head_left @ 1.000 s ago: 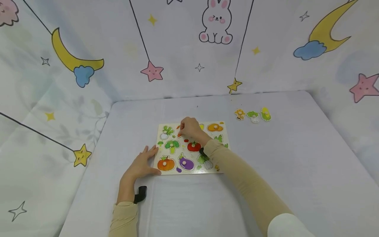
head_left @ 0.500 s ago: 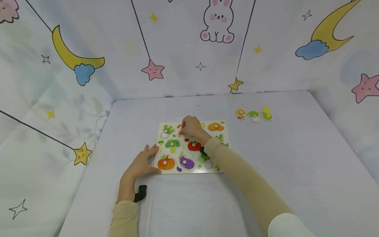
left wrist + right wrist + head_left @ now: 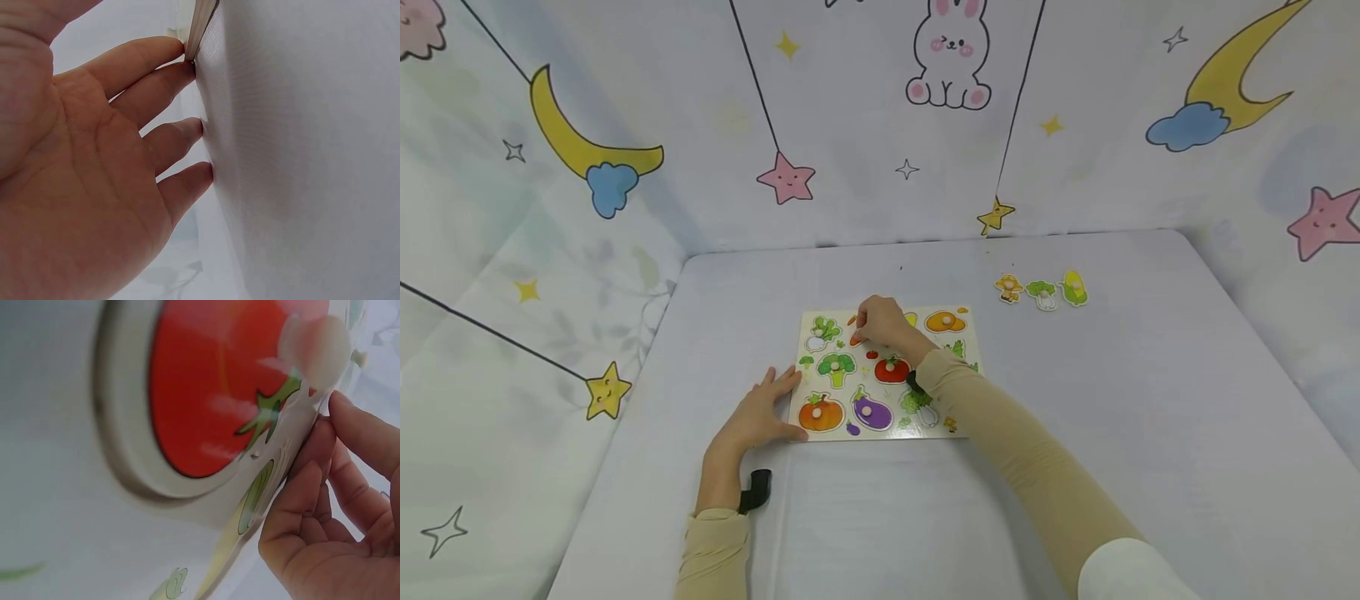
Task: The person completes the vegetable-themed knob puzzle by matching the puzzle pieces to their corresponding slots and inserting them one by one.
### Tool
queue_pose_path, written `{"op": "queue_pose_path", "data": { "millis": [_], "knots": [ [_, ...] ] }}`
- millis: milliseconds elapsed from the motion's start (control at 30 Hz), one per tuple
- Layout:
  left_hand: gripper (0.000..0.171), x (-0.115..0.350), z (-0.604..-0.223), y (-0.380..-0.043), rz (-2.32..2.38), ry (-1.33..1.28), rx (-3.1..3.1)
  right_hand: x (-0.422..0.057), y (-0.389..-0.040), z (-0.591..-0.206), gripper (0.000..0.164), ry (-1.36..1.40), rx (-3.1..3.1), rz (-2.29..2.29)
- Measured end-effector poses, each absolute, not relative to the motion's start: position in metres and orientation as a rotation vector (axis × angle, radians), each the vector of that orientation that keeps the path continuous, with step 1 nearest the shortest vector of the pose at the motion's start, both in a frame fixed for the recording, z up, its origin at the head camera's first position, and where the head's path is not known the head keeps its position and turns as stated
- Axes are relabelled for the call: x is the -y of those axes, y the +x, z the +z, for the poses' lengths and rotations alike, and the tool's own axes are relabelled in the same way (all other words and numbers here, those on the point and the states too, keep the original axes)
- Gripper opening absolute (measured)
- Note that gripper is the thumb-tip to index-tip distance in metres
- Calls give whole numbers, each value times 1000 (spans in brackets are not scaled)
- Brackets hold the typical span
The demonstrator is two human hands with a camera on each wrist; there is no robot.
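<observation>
A cream wooden vegetable puzzle board lies flat on the table, filled with knobbed pieces. Over its back row, my right hand bends its fingers and pinches an orange-red carrot puzzle piece, mostly hidden under the hand. In the right wrist view, thumb and fingers meet low at the board's surface, beyond the large tomato piece; the knob is hidden. My left hand rests at the board's left edge, fingers spread, thumb at the front-left corner. Its fingertips touch the board's side in the left wrist view.
A mushroom piece, a leafy green piece and a corn piece lie loose at the table's back right. On the board sit pumpkin, eggplant and broccoli pieces. A printed cloth wall stands behind.
Both hands stay almost where they were. The right fingers shift only slightly over the carrot piece, and the whole head view moves a little.
</observation>
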State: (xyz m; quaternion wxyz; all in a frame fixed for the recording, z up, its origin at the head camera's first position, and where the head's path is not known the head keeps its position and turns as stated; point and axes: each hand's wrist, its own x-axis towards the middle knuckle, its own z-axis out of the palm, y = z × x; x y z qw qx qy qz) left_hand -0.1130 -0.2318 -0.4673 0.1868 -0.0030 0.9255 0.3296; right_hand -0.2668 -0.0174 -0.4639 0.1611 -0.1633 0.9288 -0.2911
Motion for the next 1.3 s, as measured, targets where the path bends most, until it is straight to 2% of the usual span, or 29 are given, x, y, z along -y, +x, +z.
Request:
{"op": "queue_pose_path", "data": {
  "millis": [267, 467, 700, 1033, 1300],
  "knots": [
    [104, 232, -468, -113, 917, -20, -2605, 6, -264, -450, 15, -551, -2568, -870],
    [103, 231, -468, -113, 933, -8, -2600, -30, -267, -438, 23, -605, -2584, -860],
    [104, 232, -467, -113, 931, 9, -2604, -118, -286, -430, 30, -521, -2689, -896],
    [104, 232, -465, -112, 925, -22, -2589, -269, -311, -421, 36, -145, -2895, -1013],
    [105, 231, -468, -112, 920, -20, -2594, -331, -314, -437, 42, 47, -2883, -924]
  ]
}}
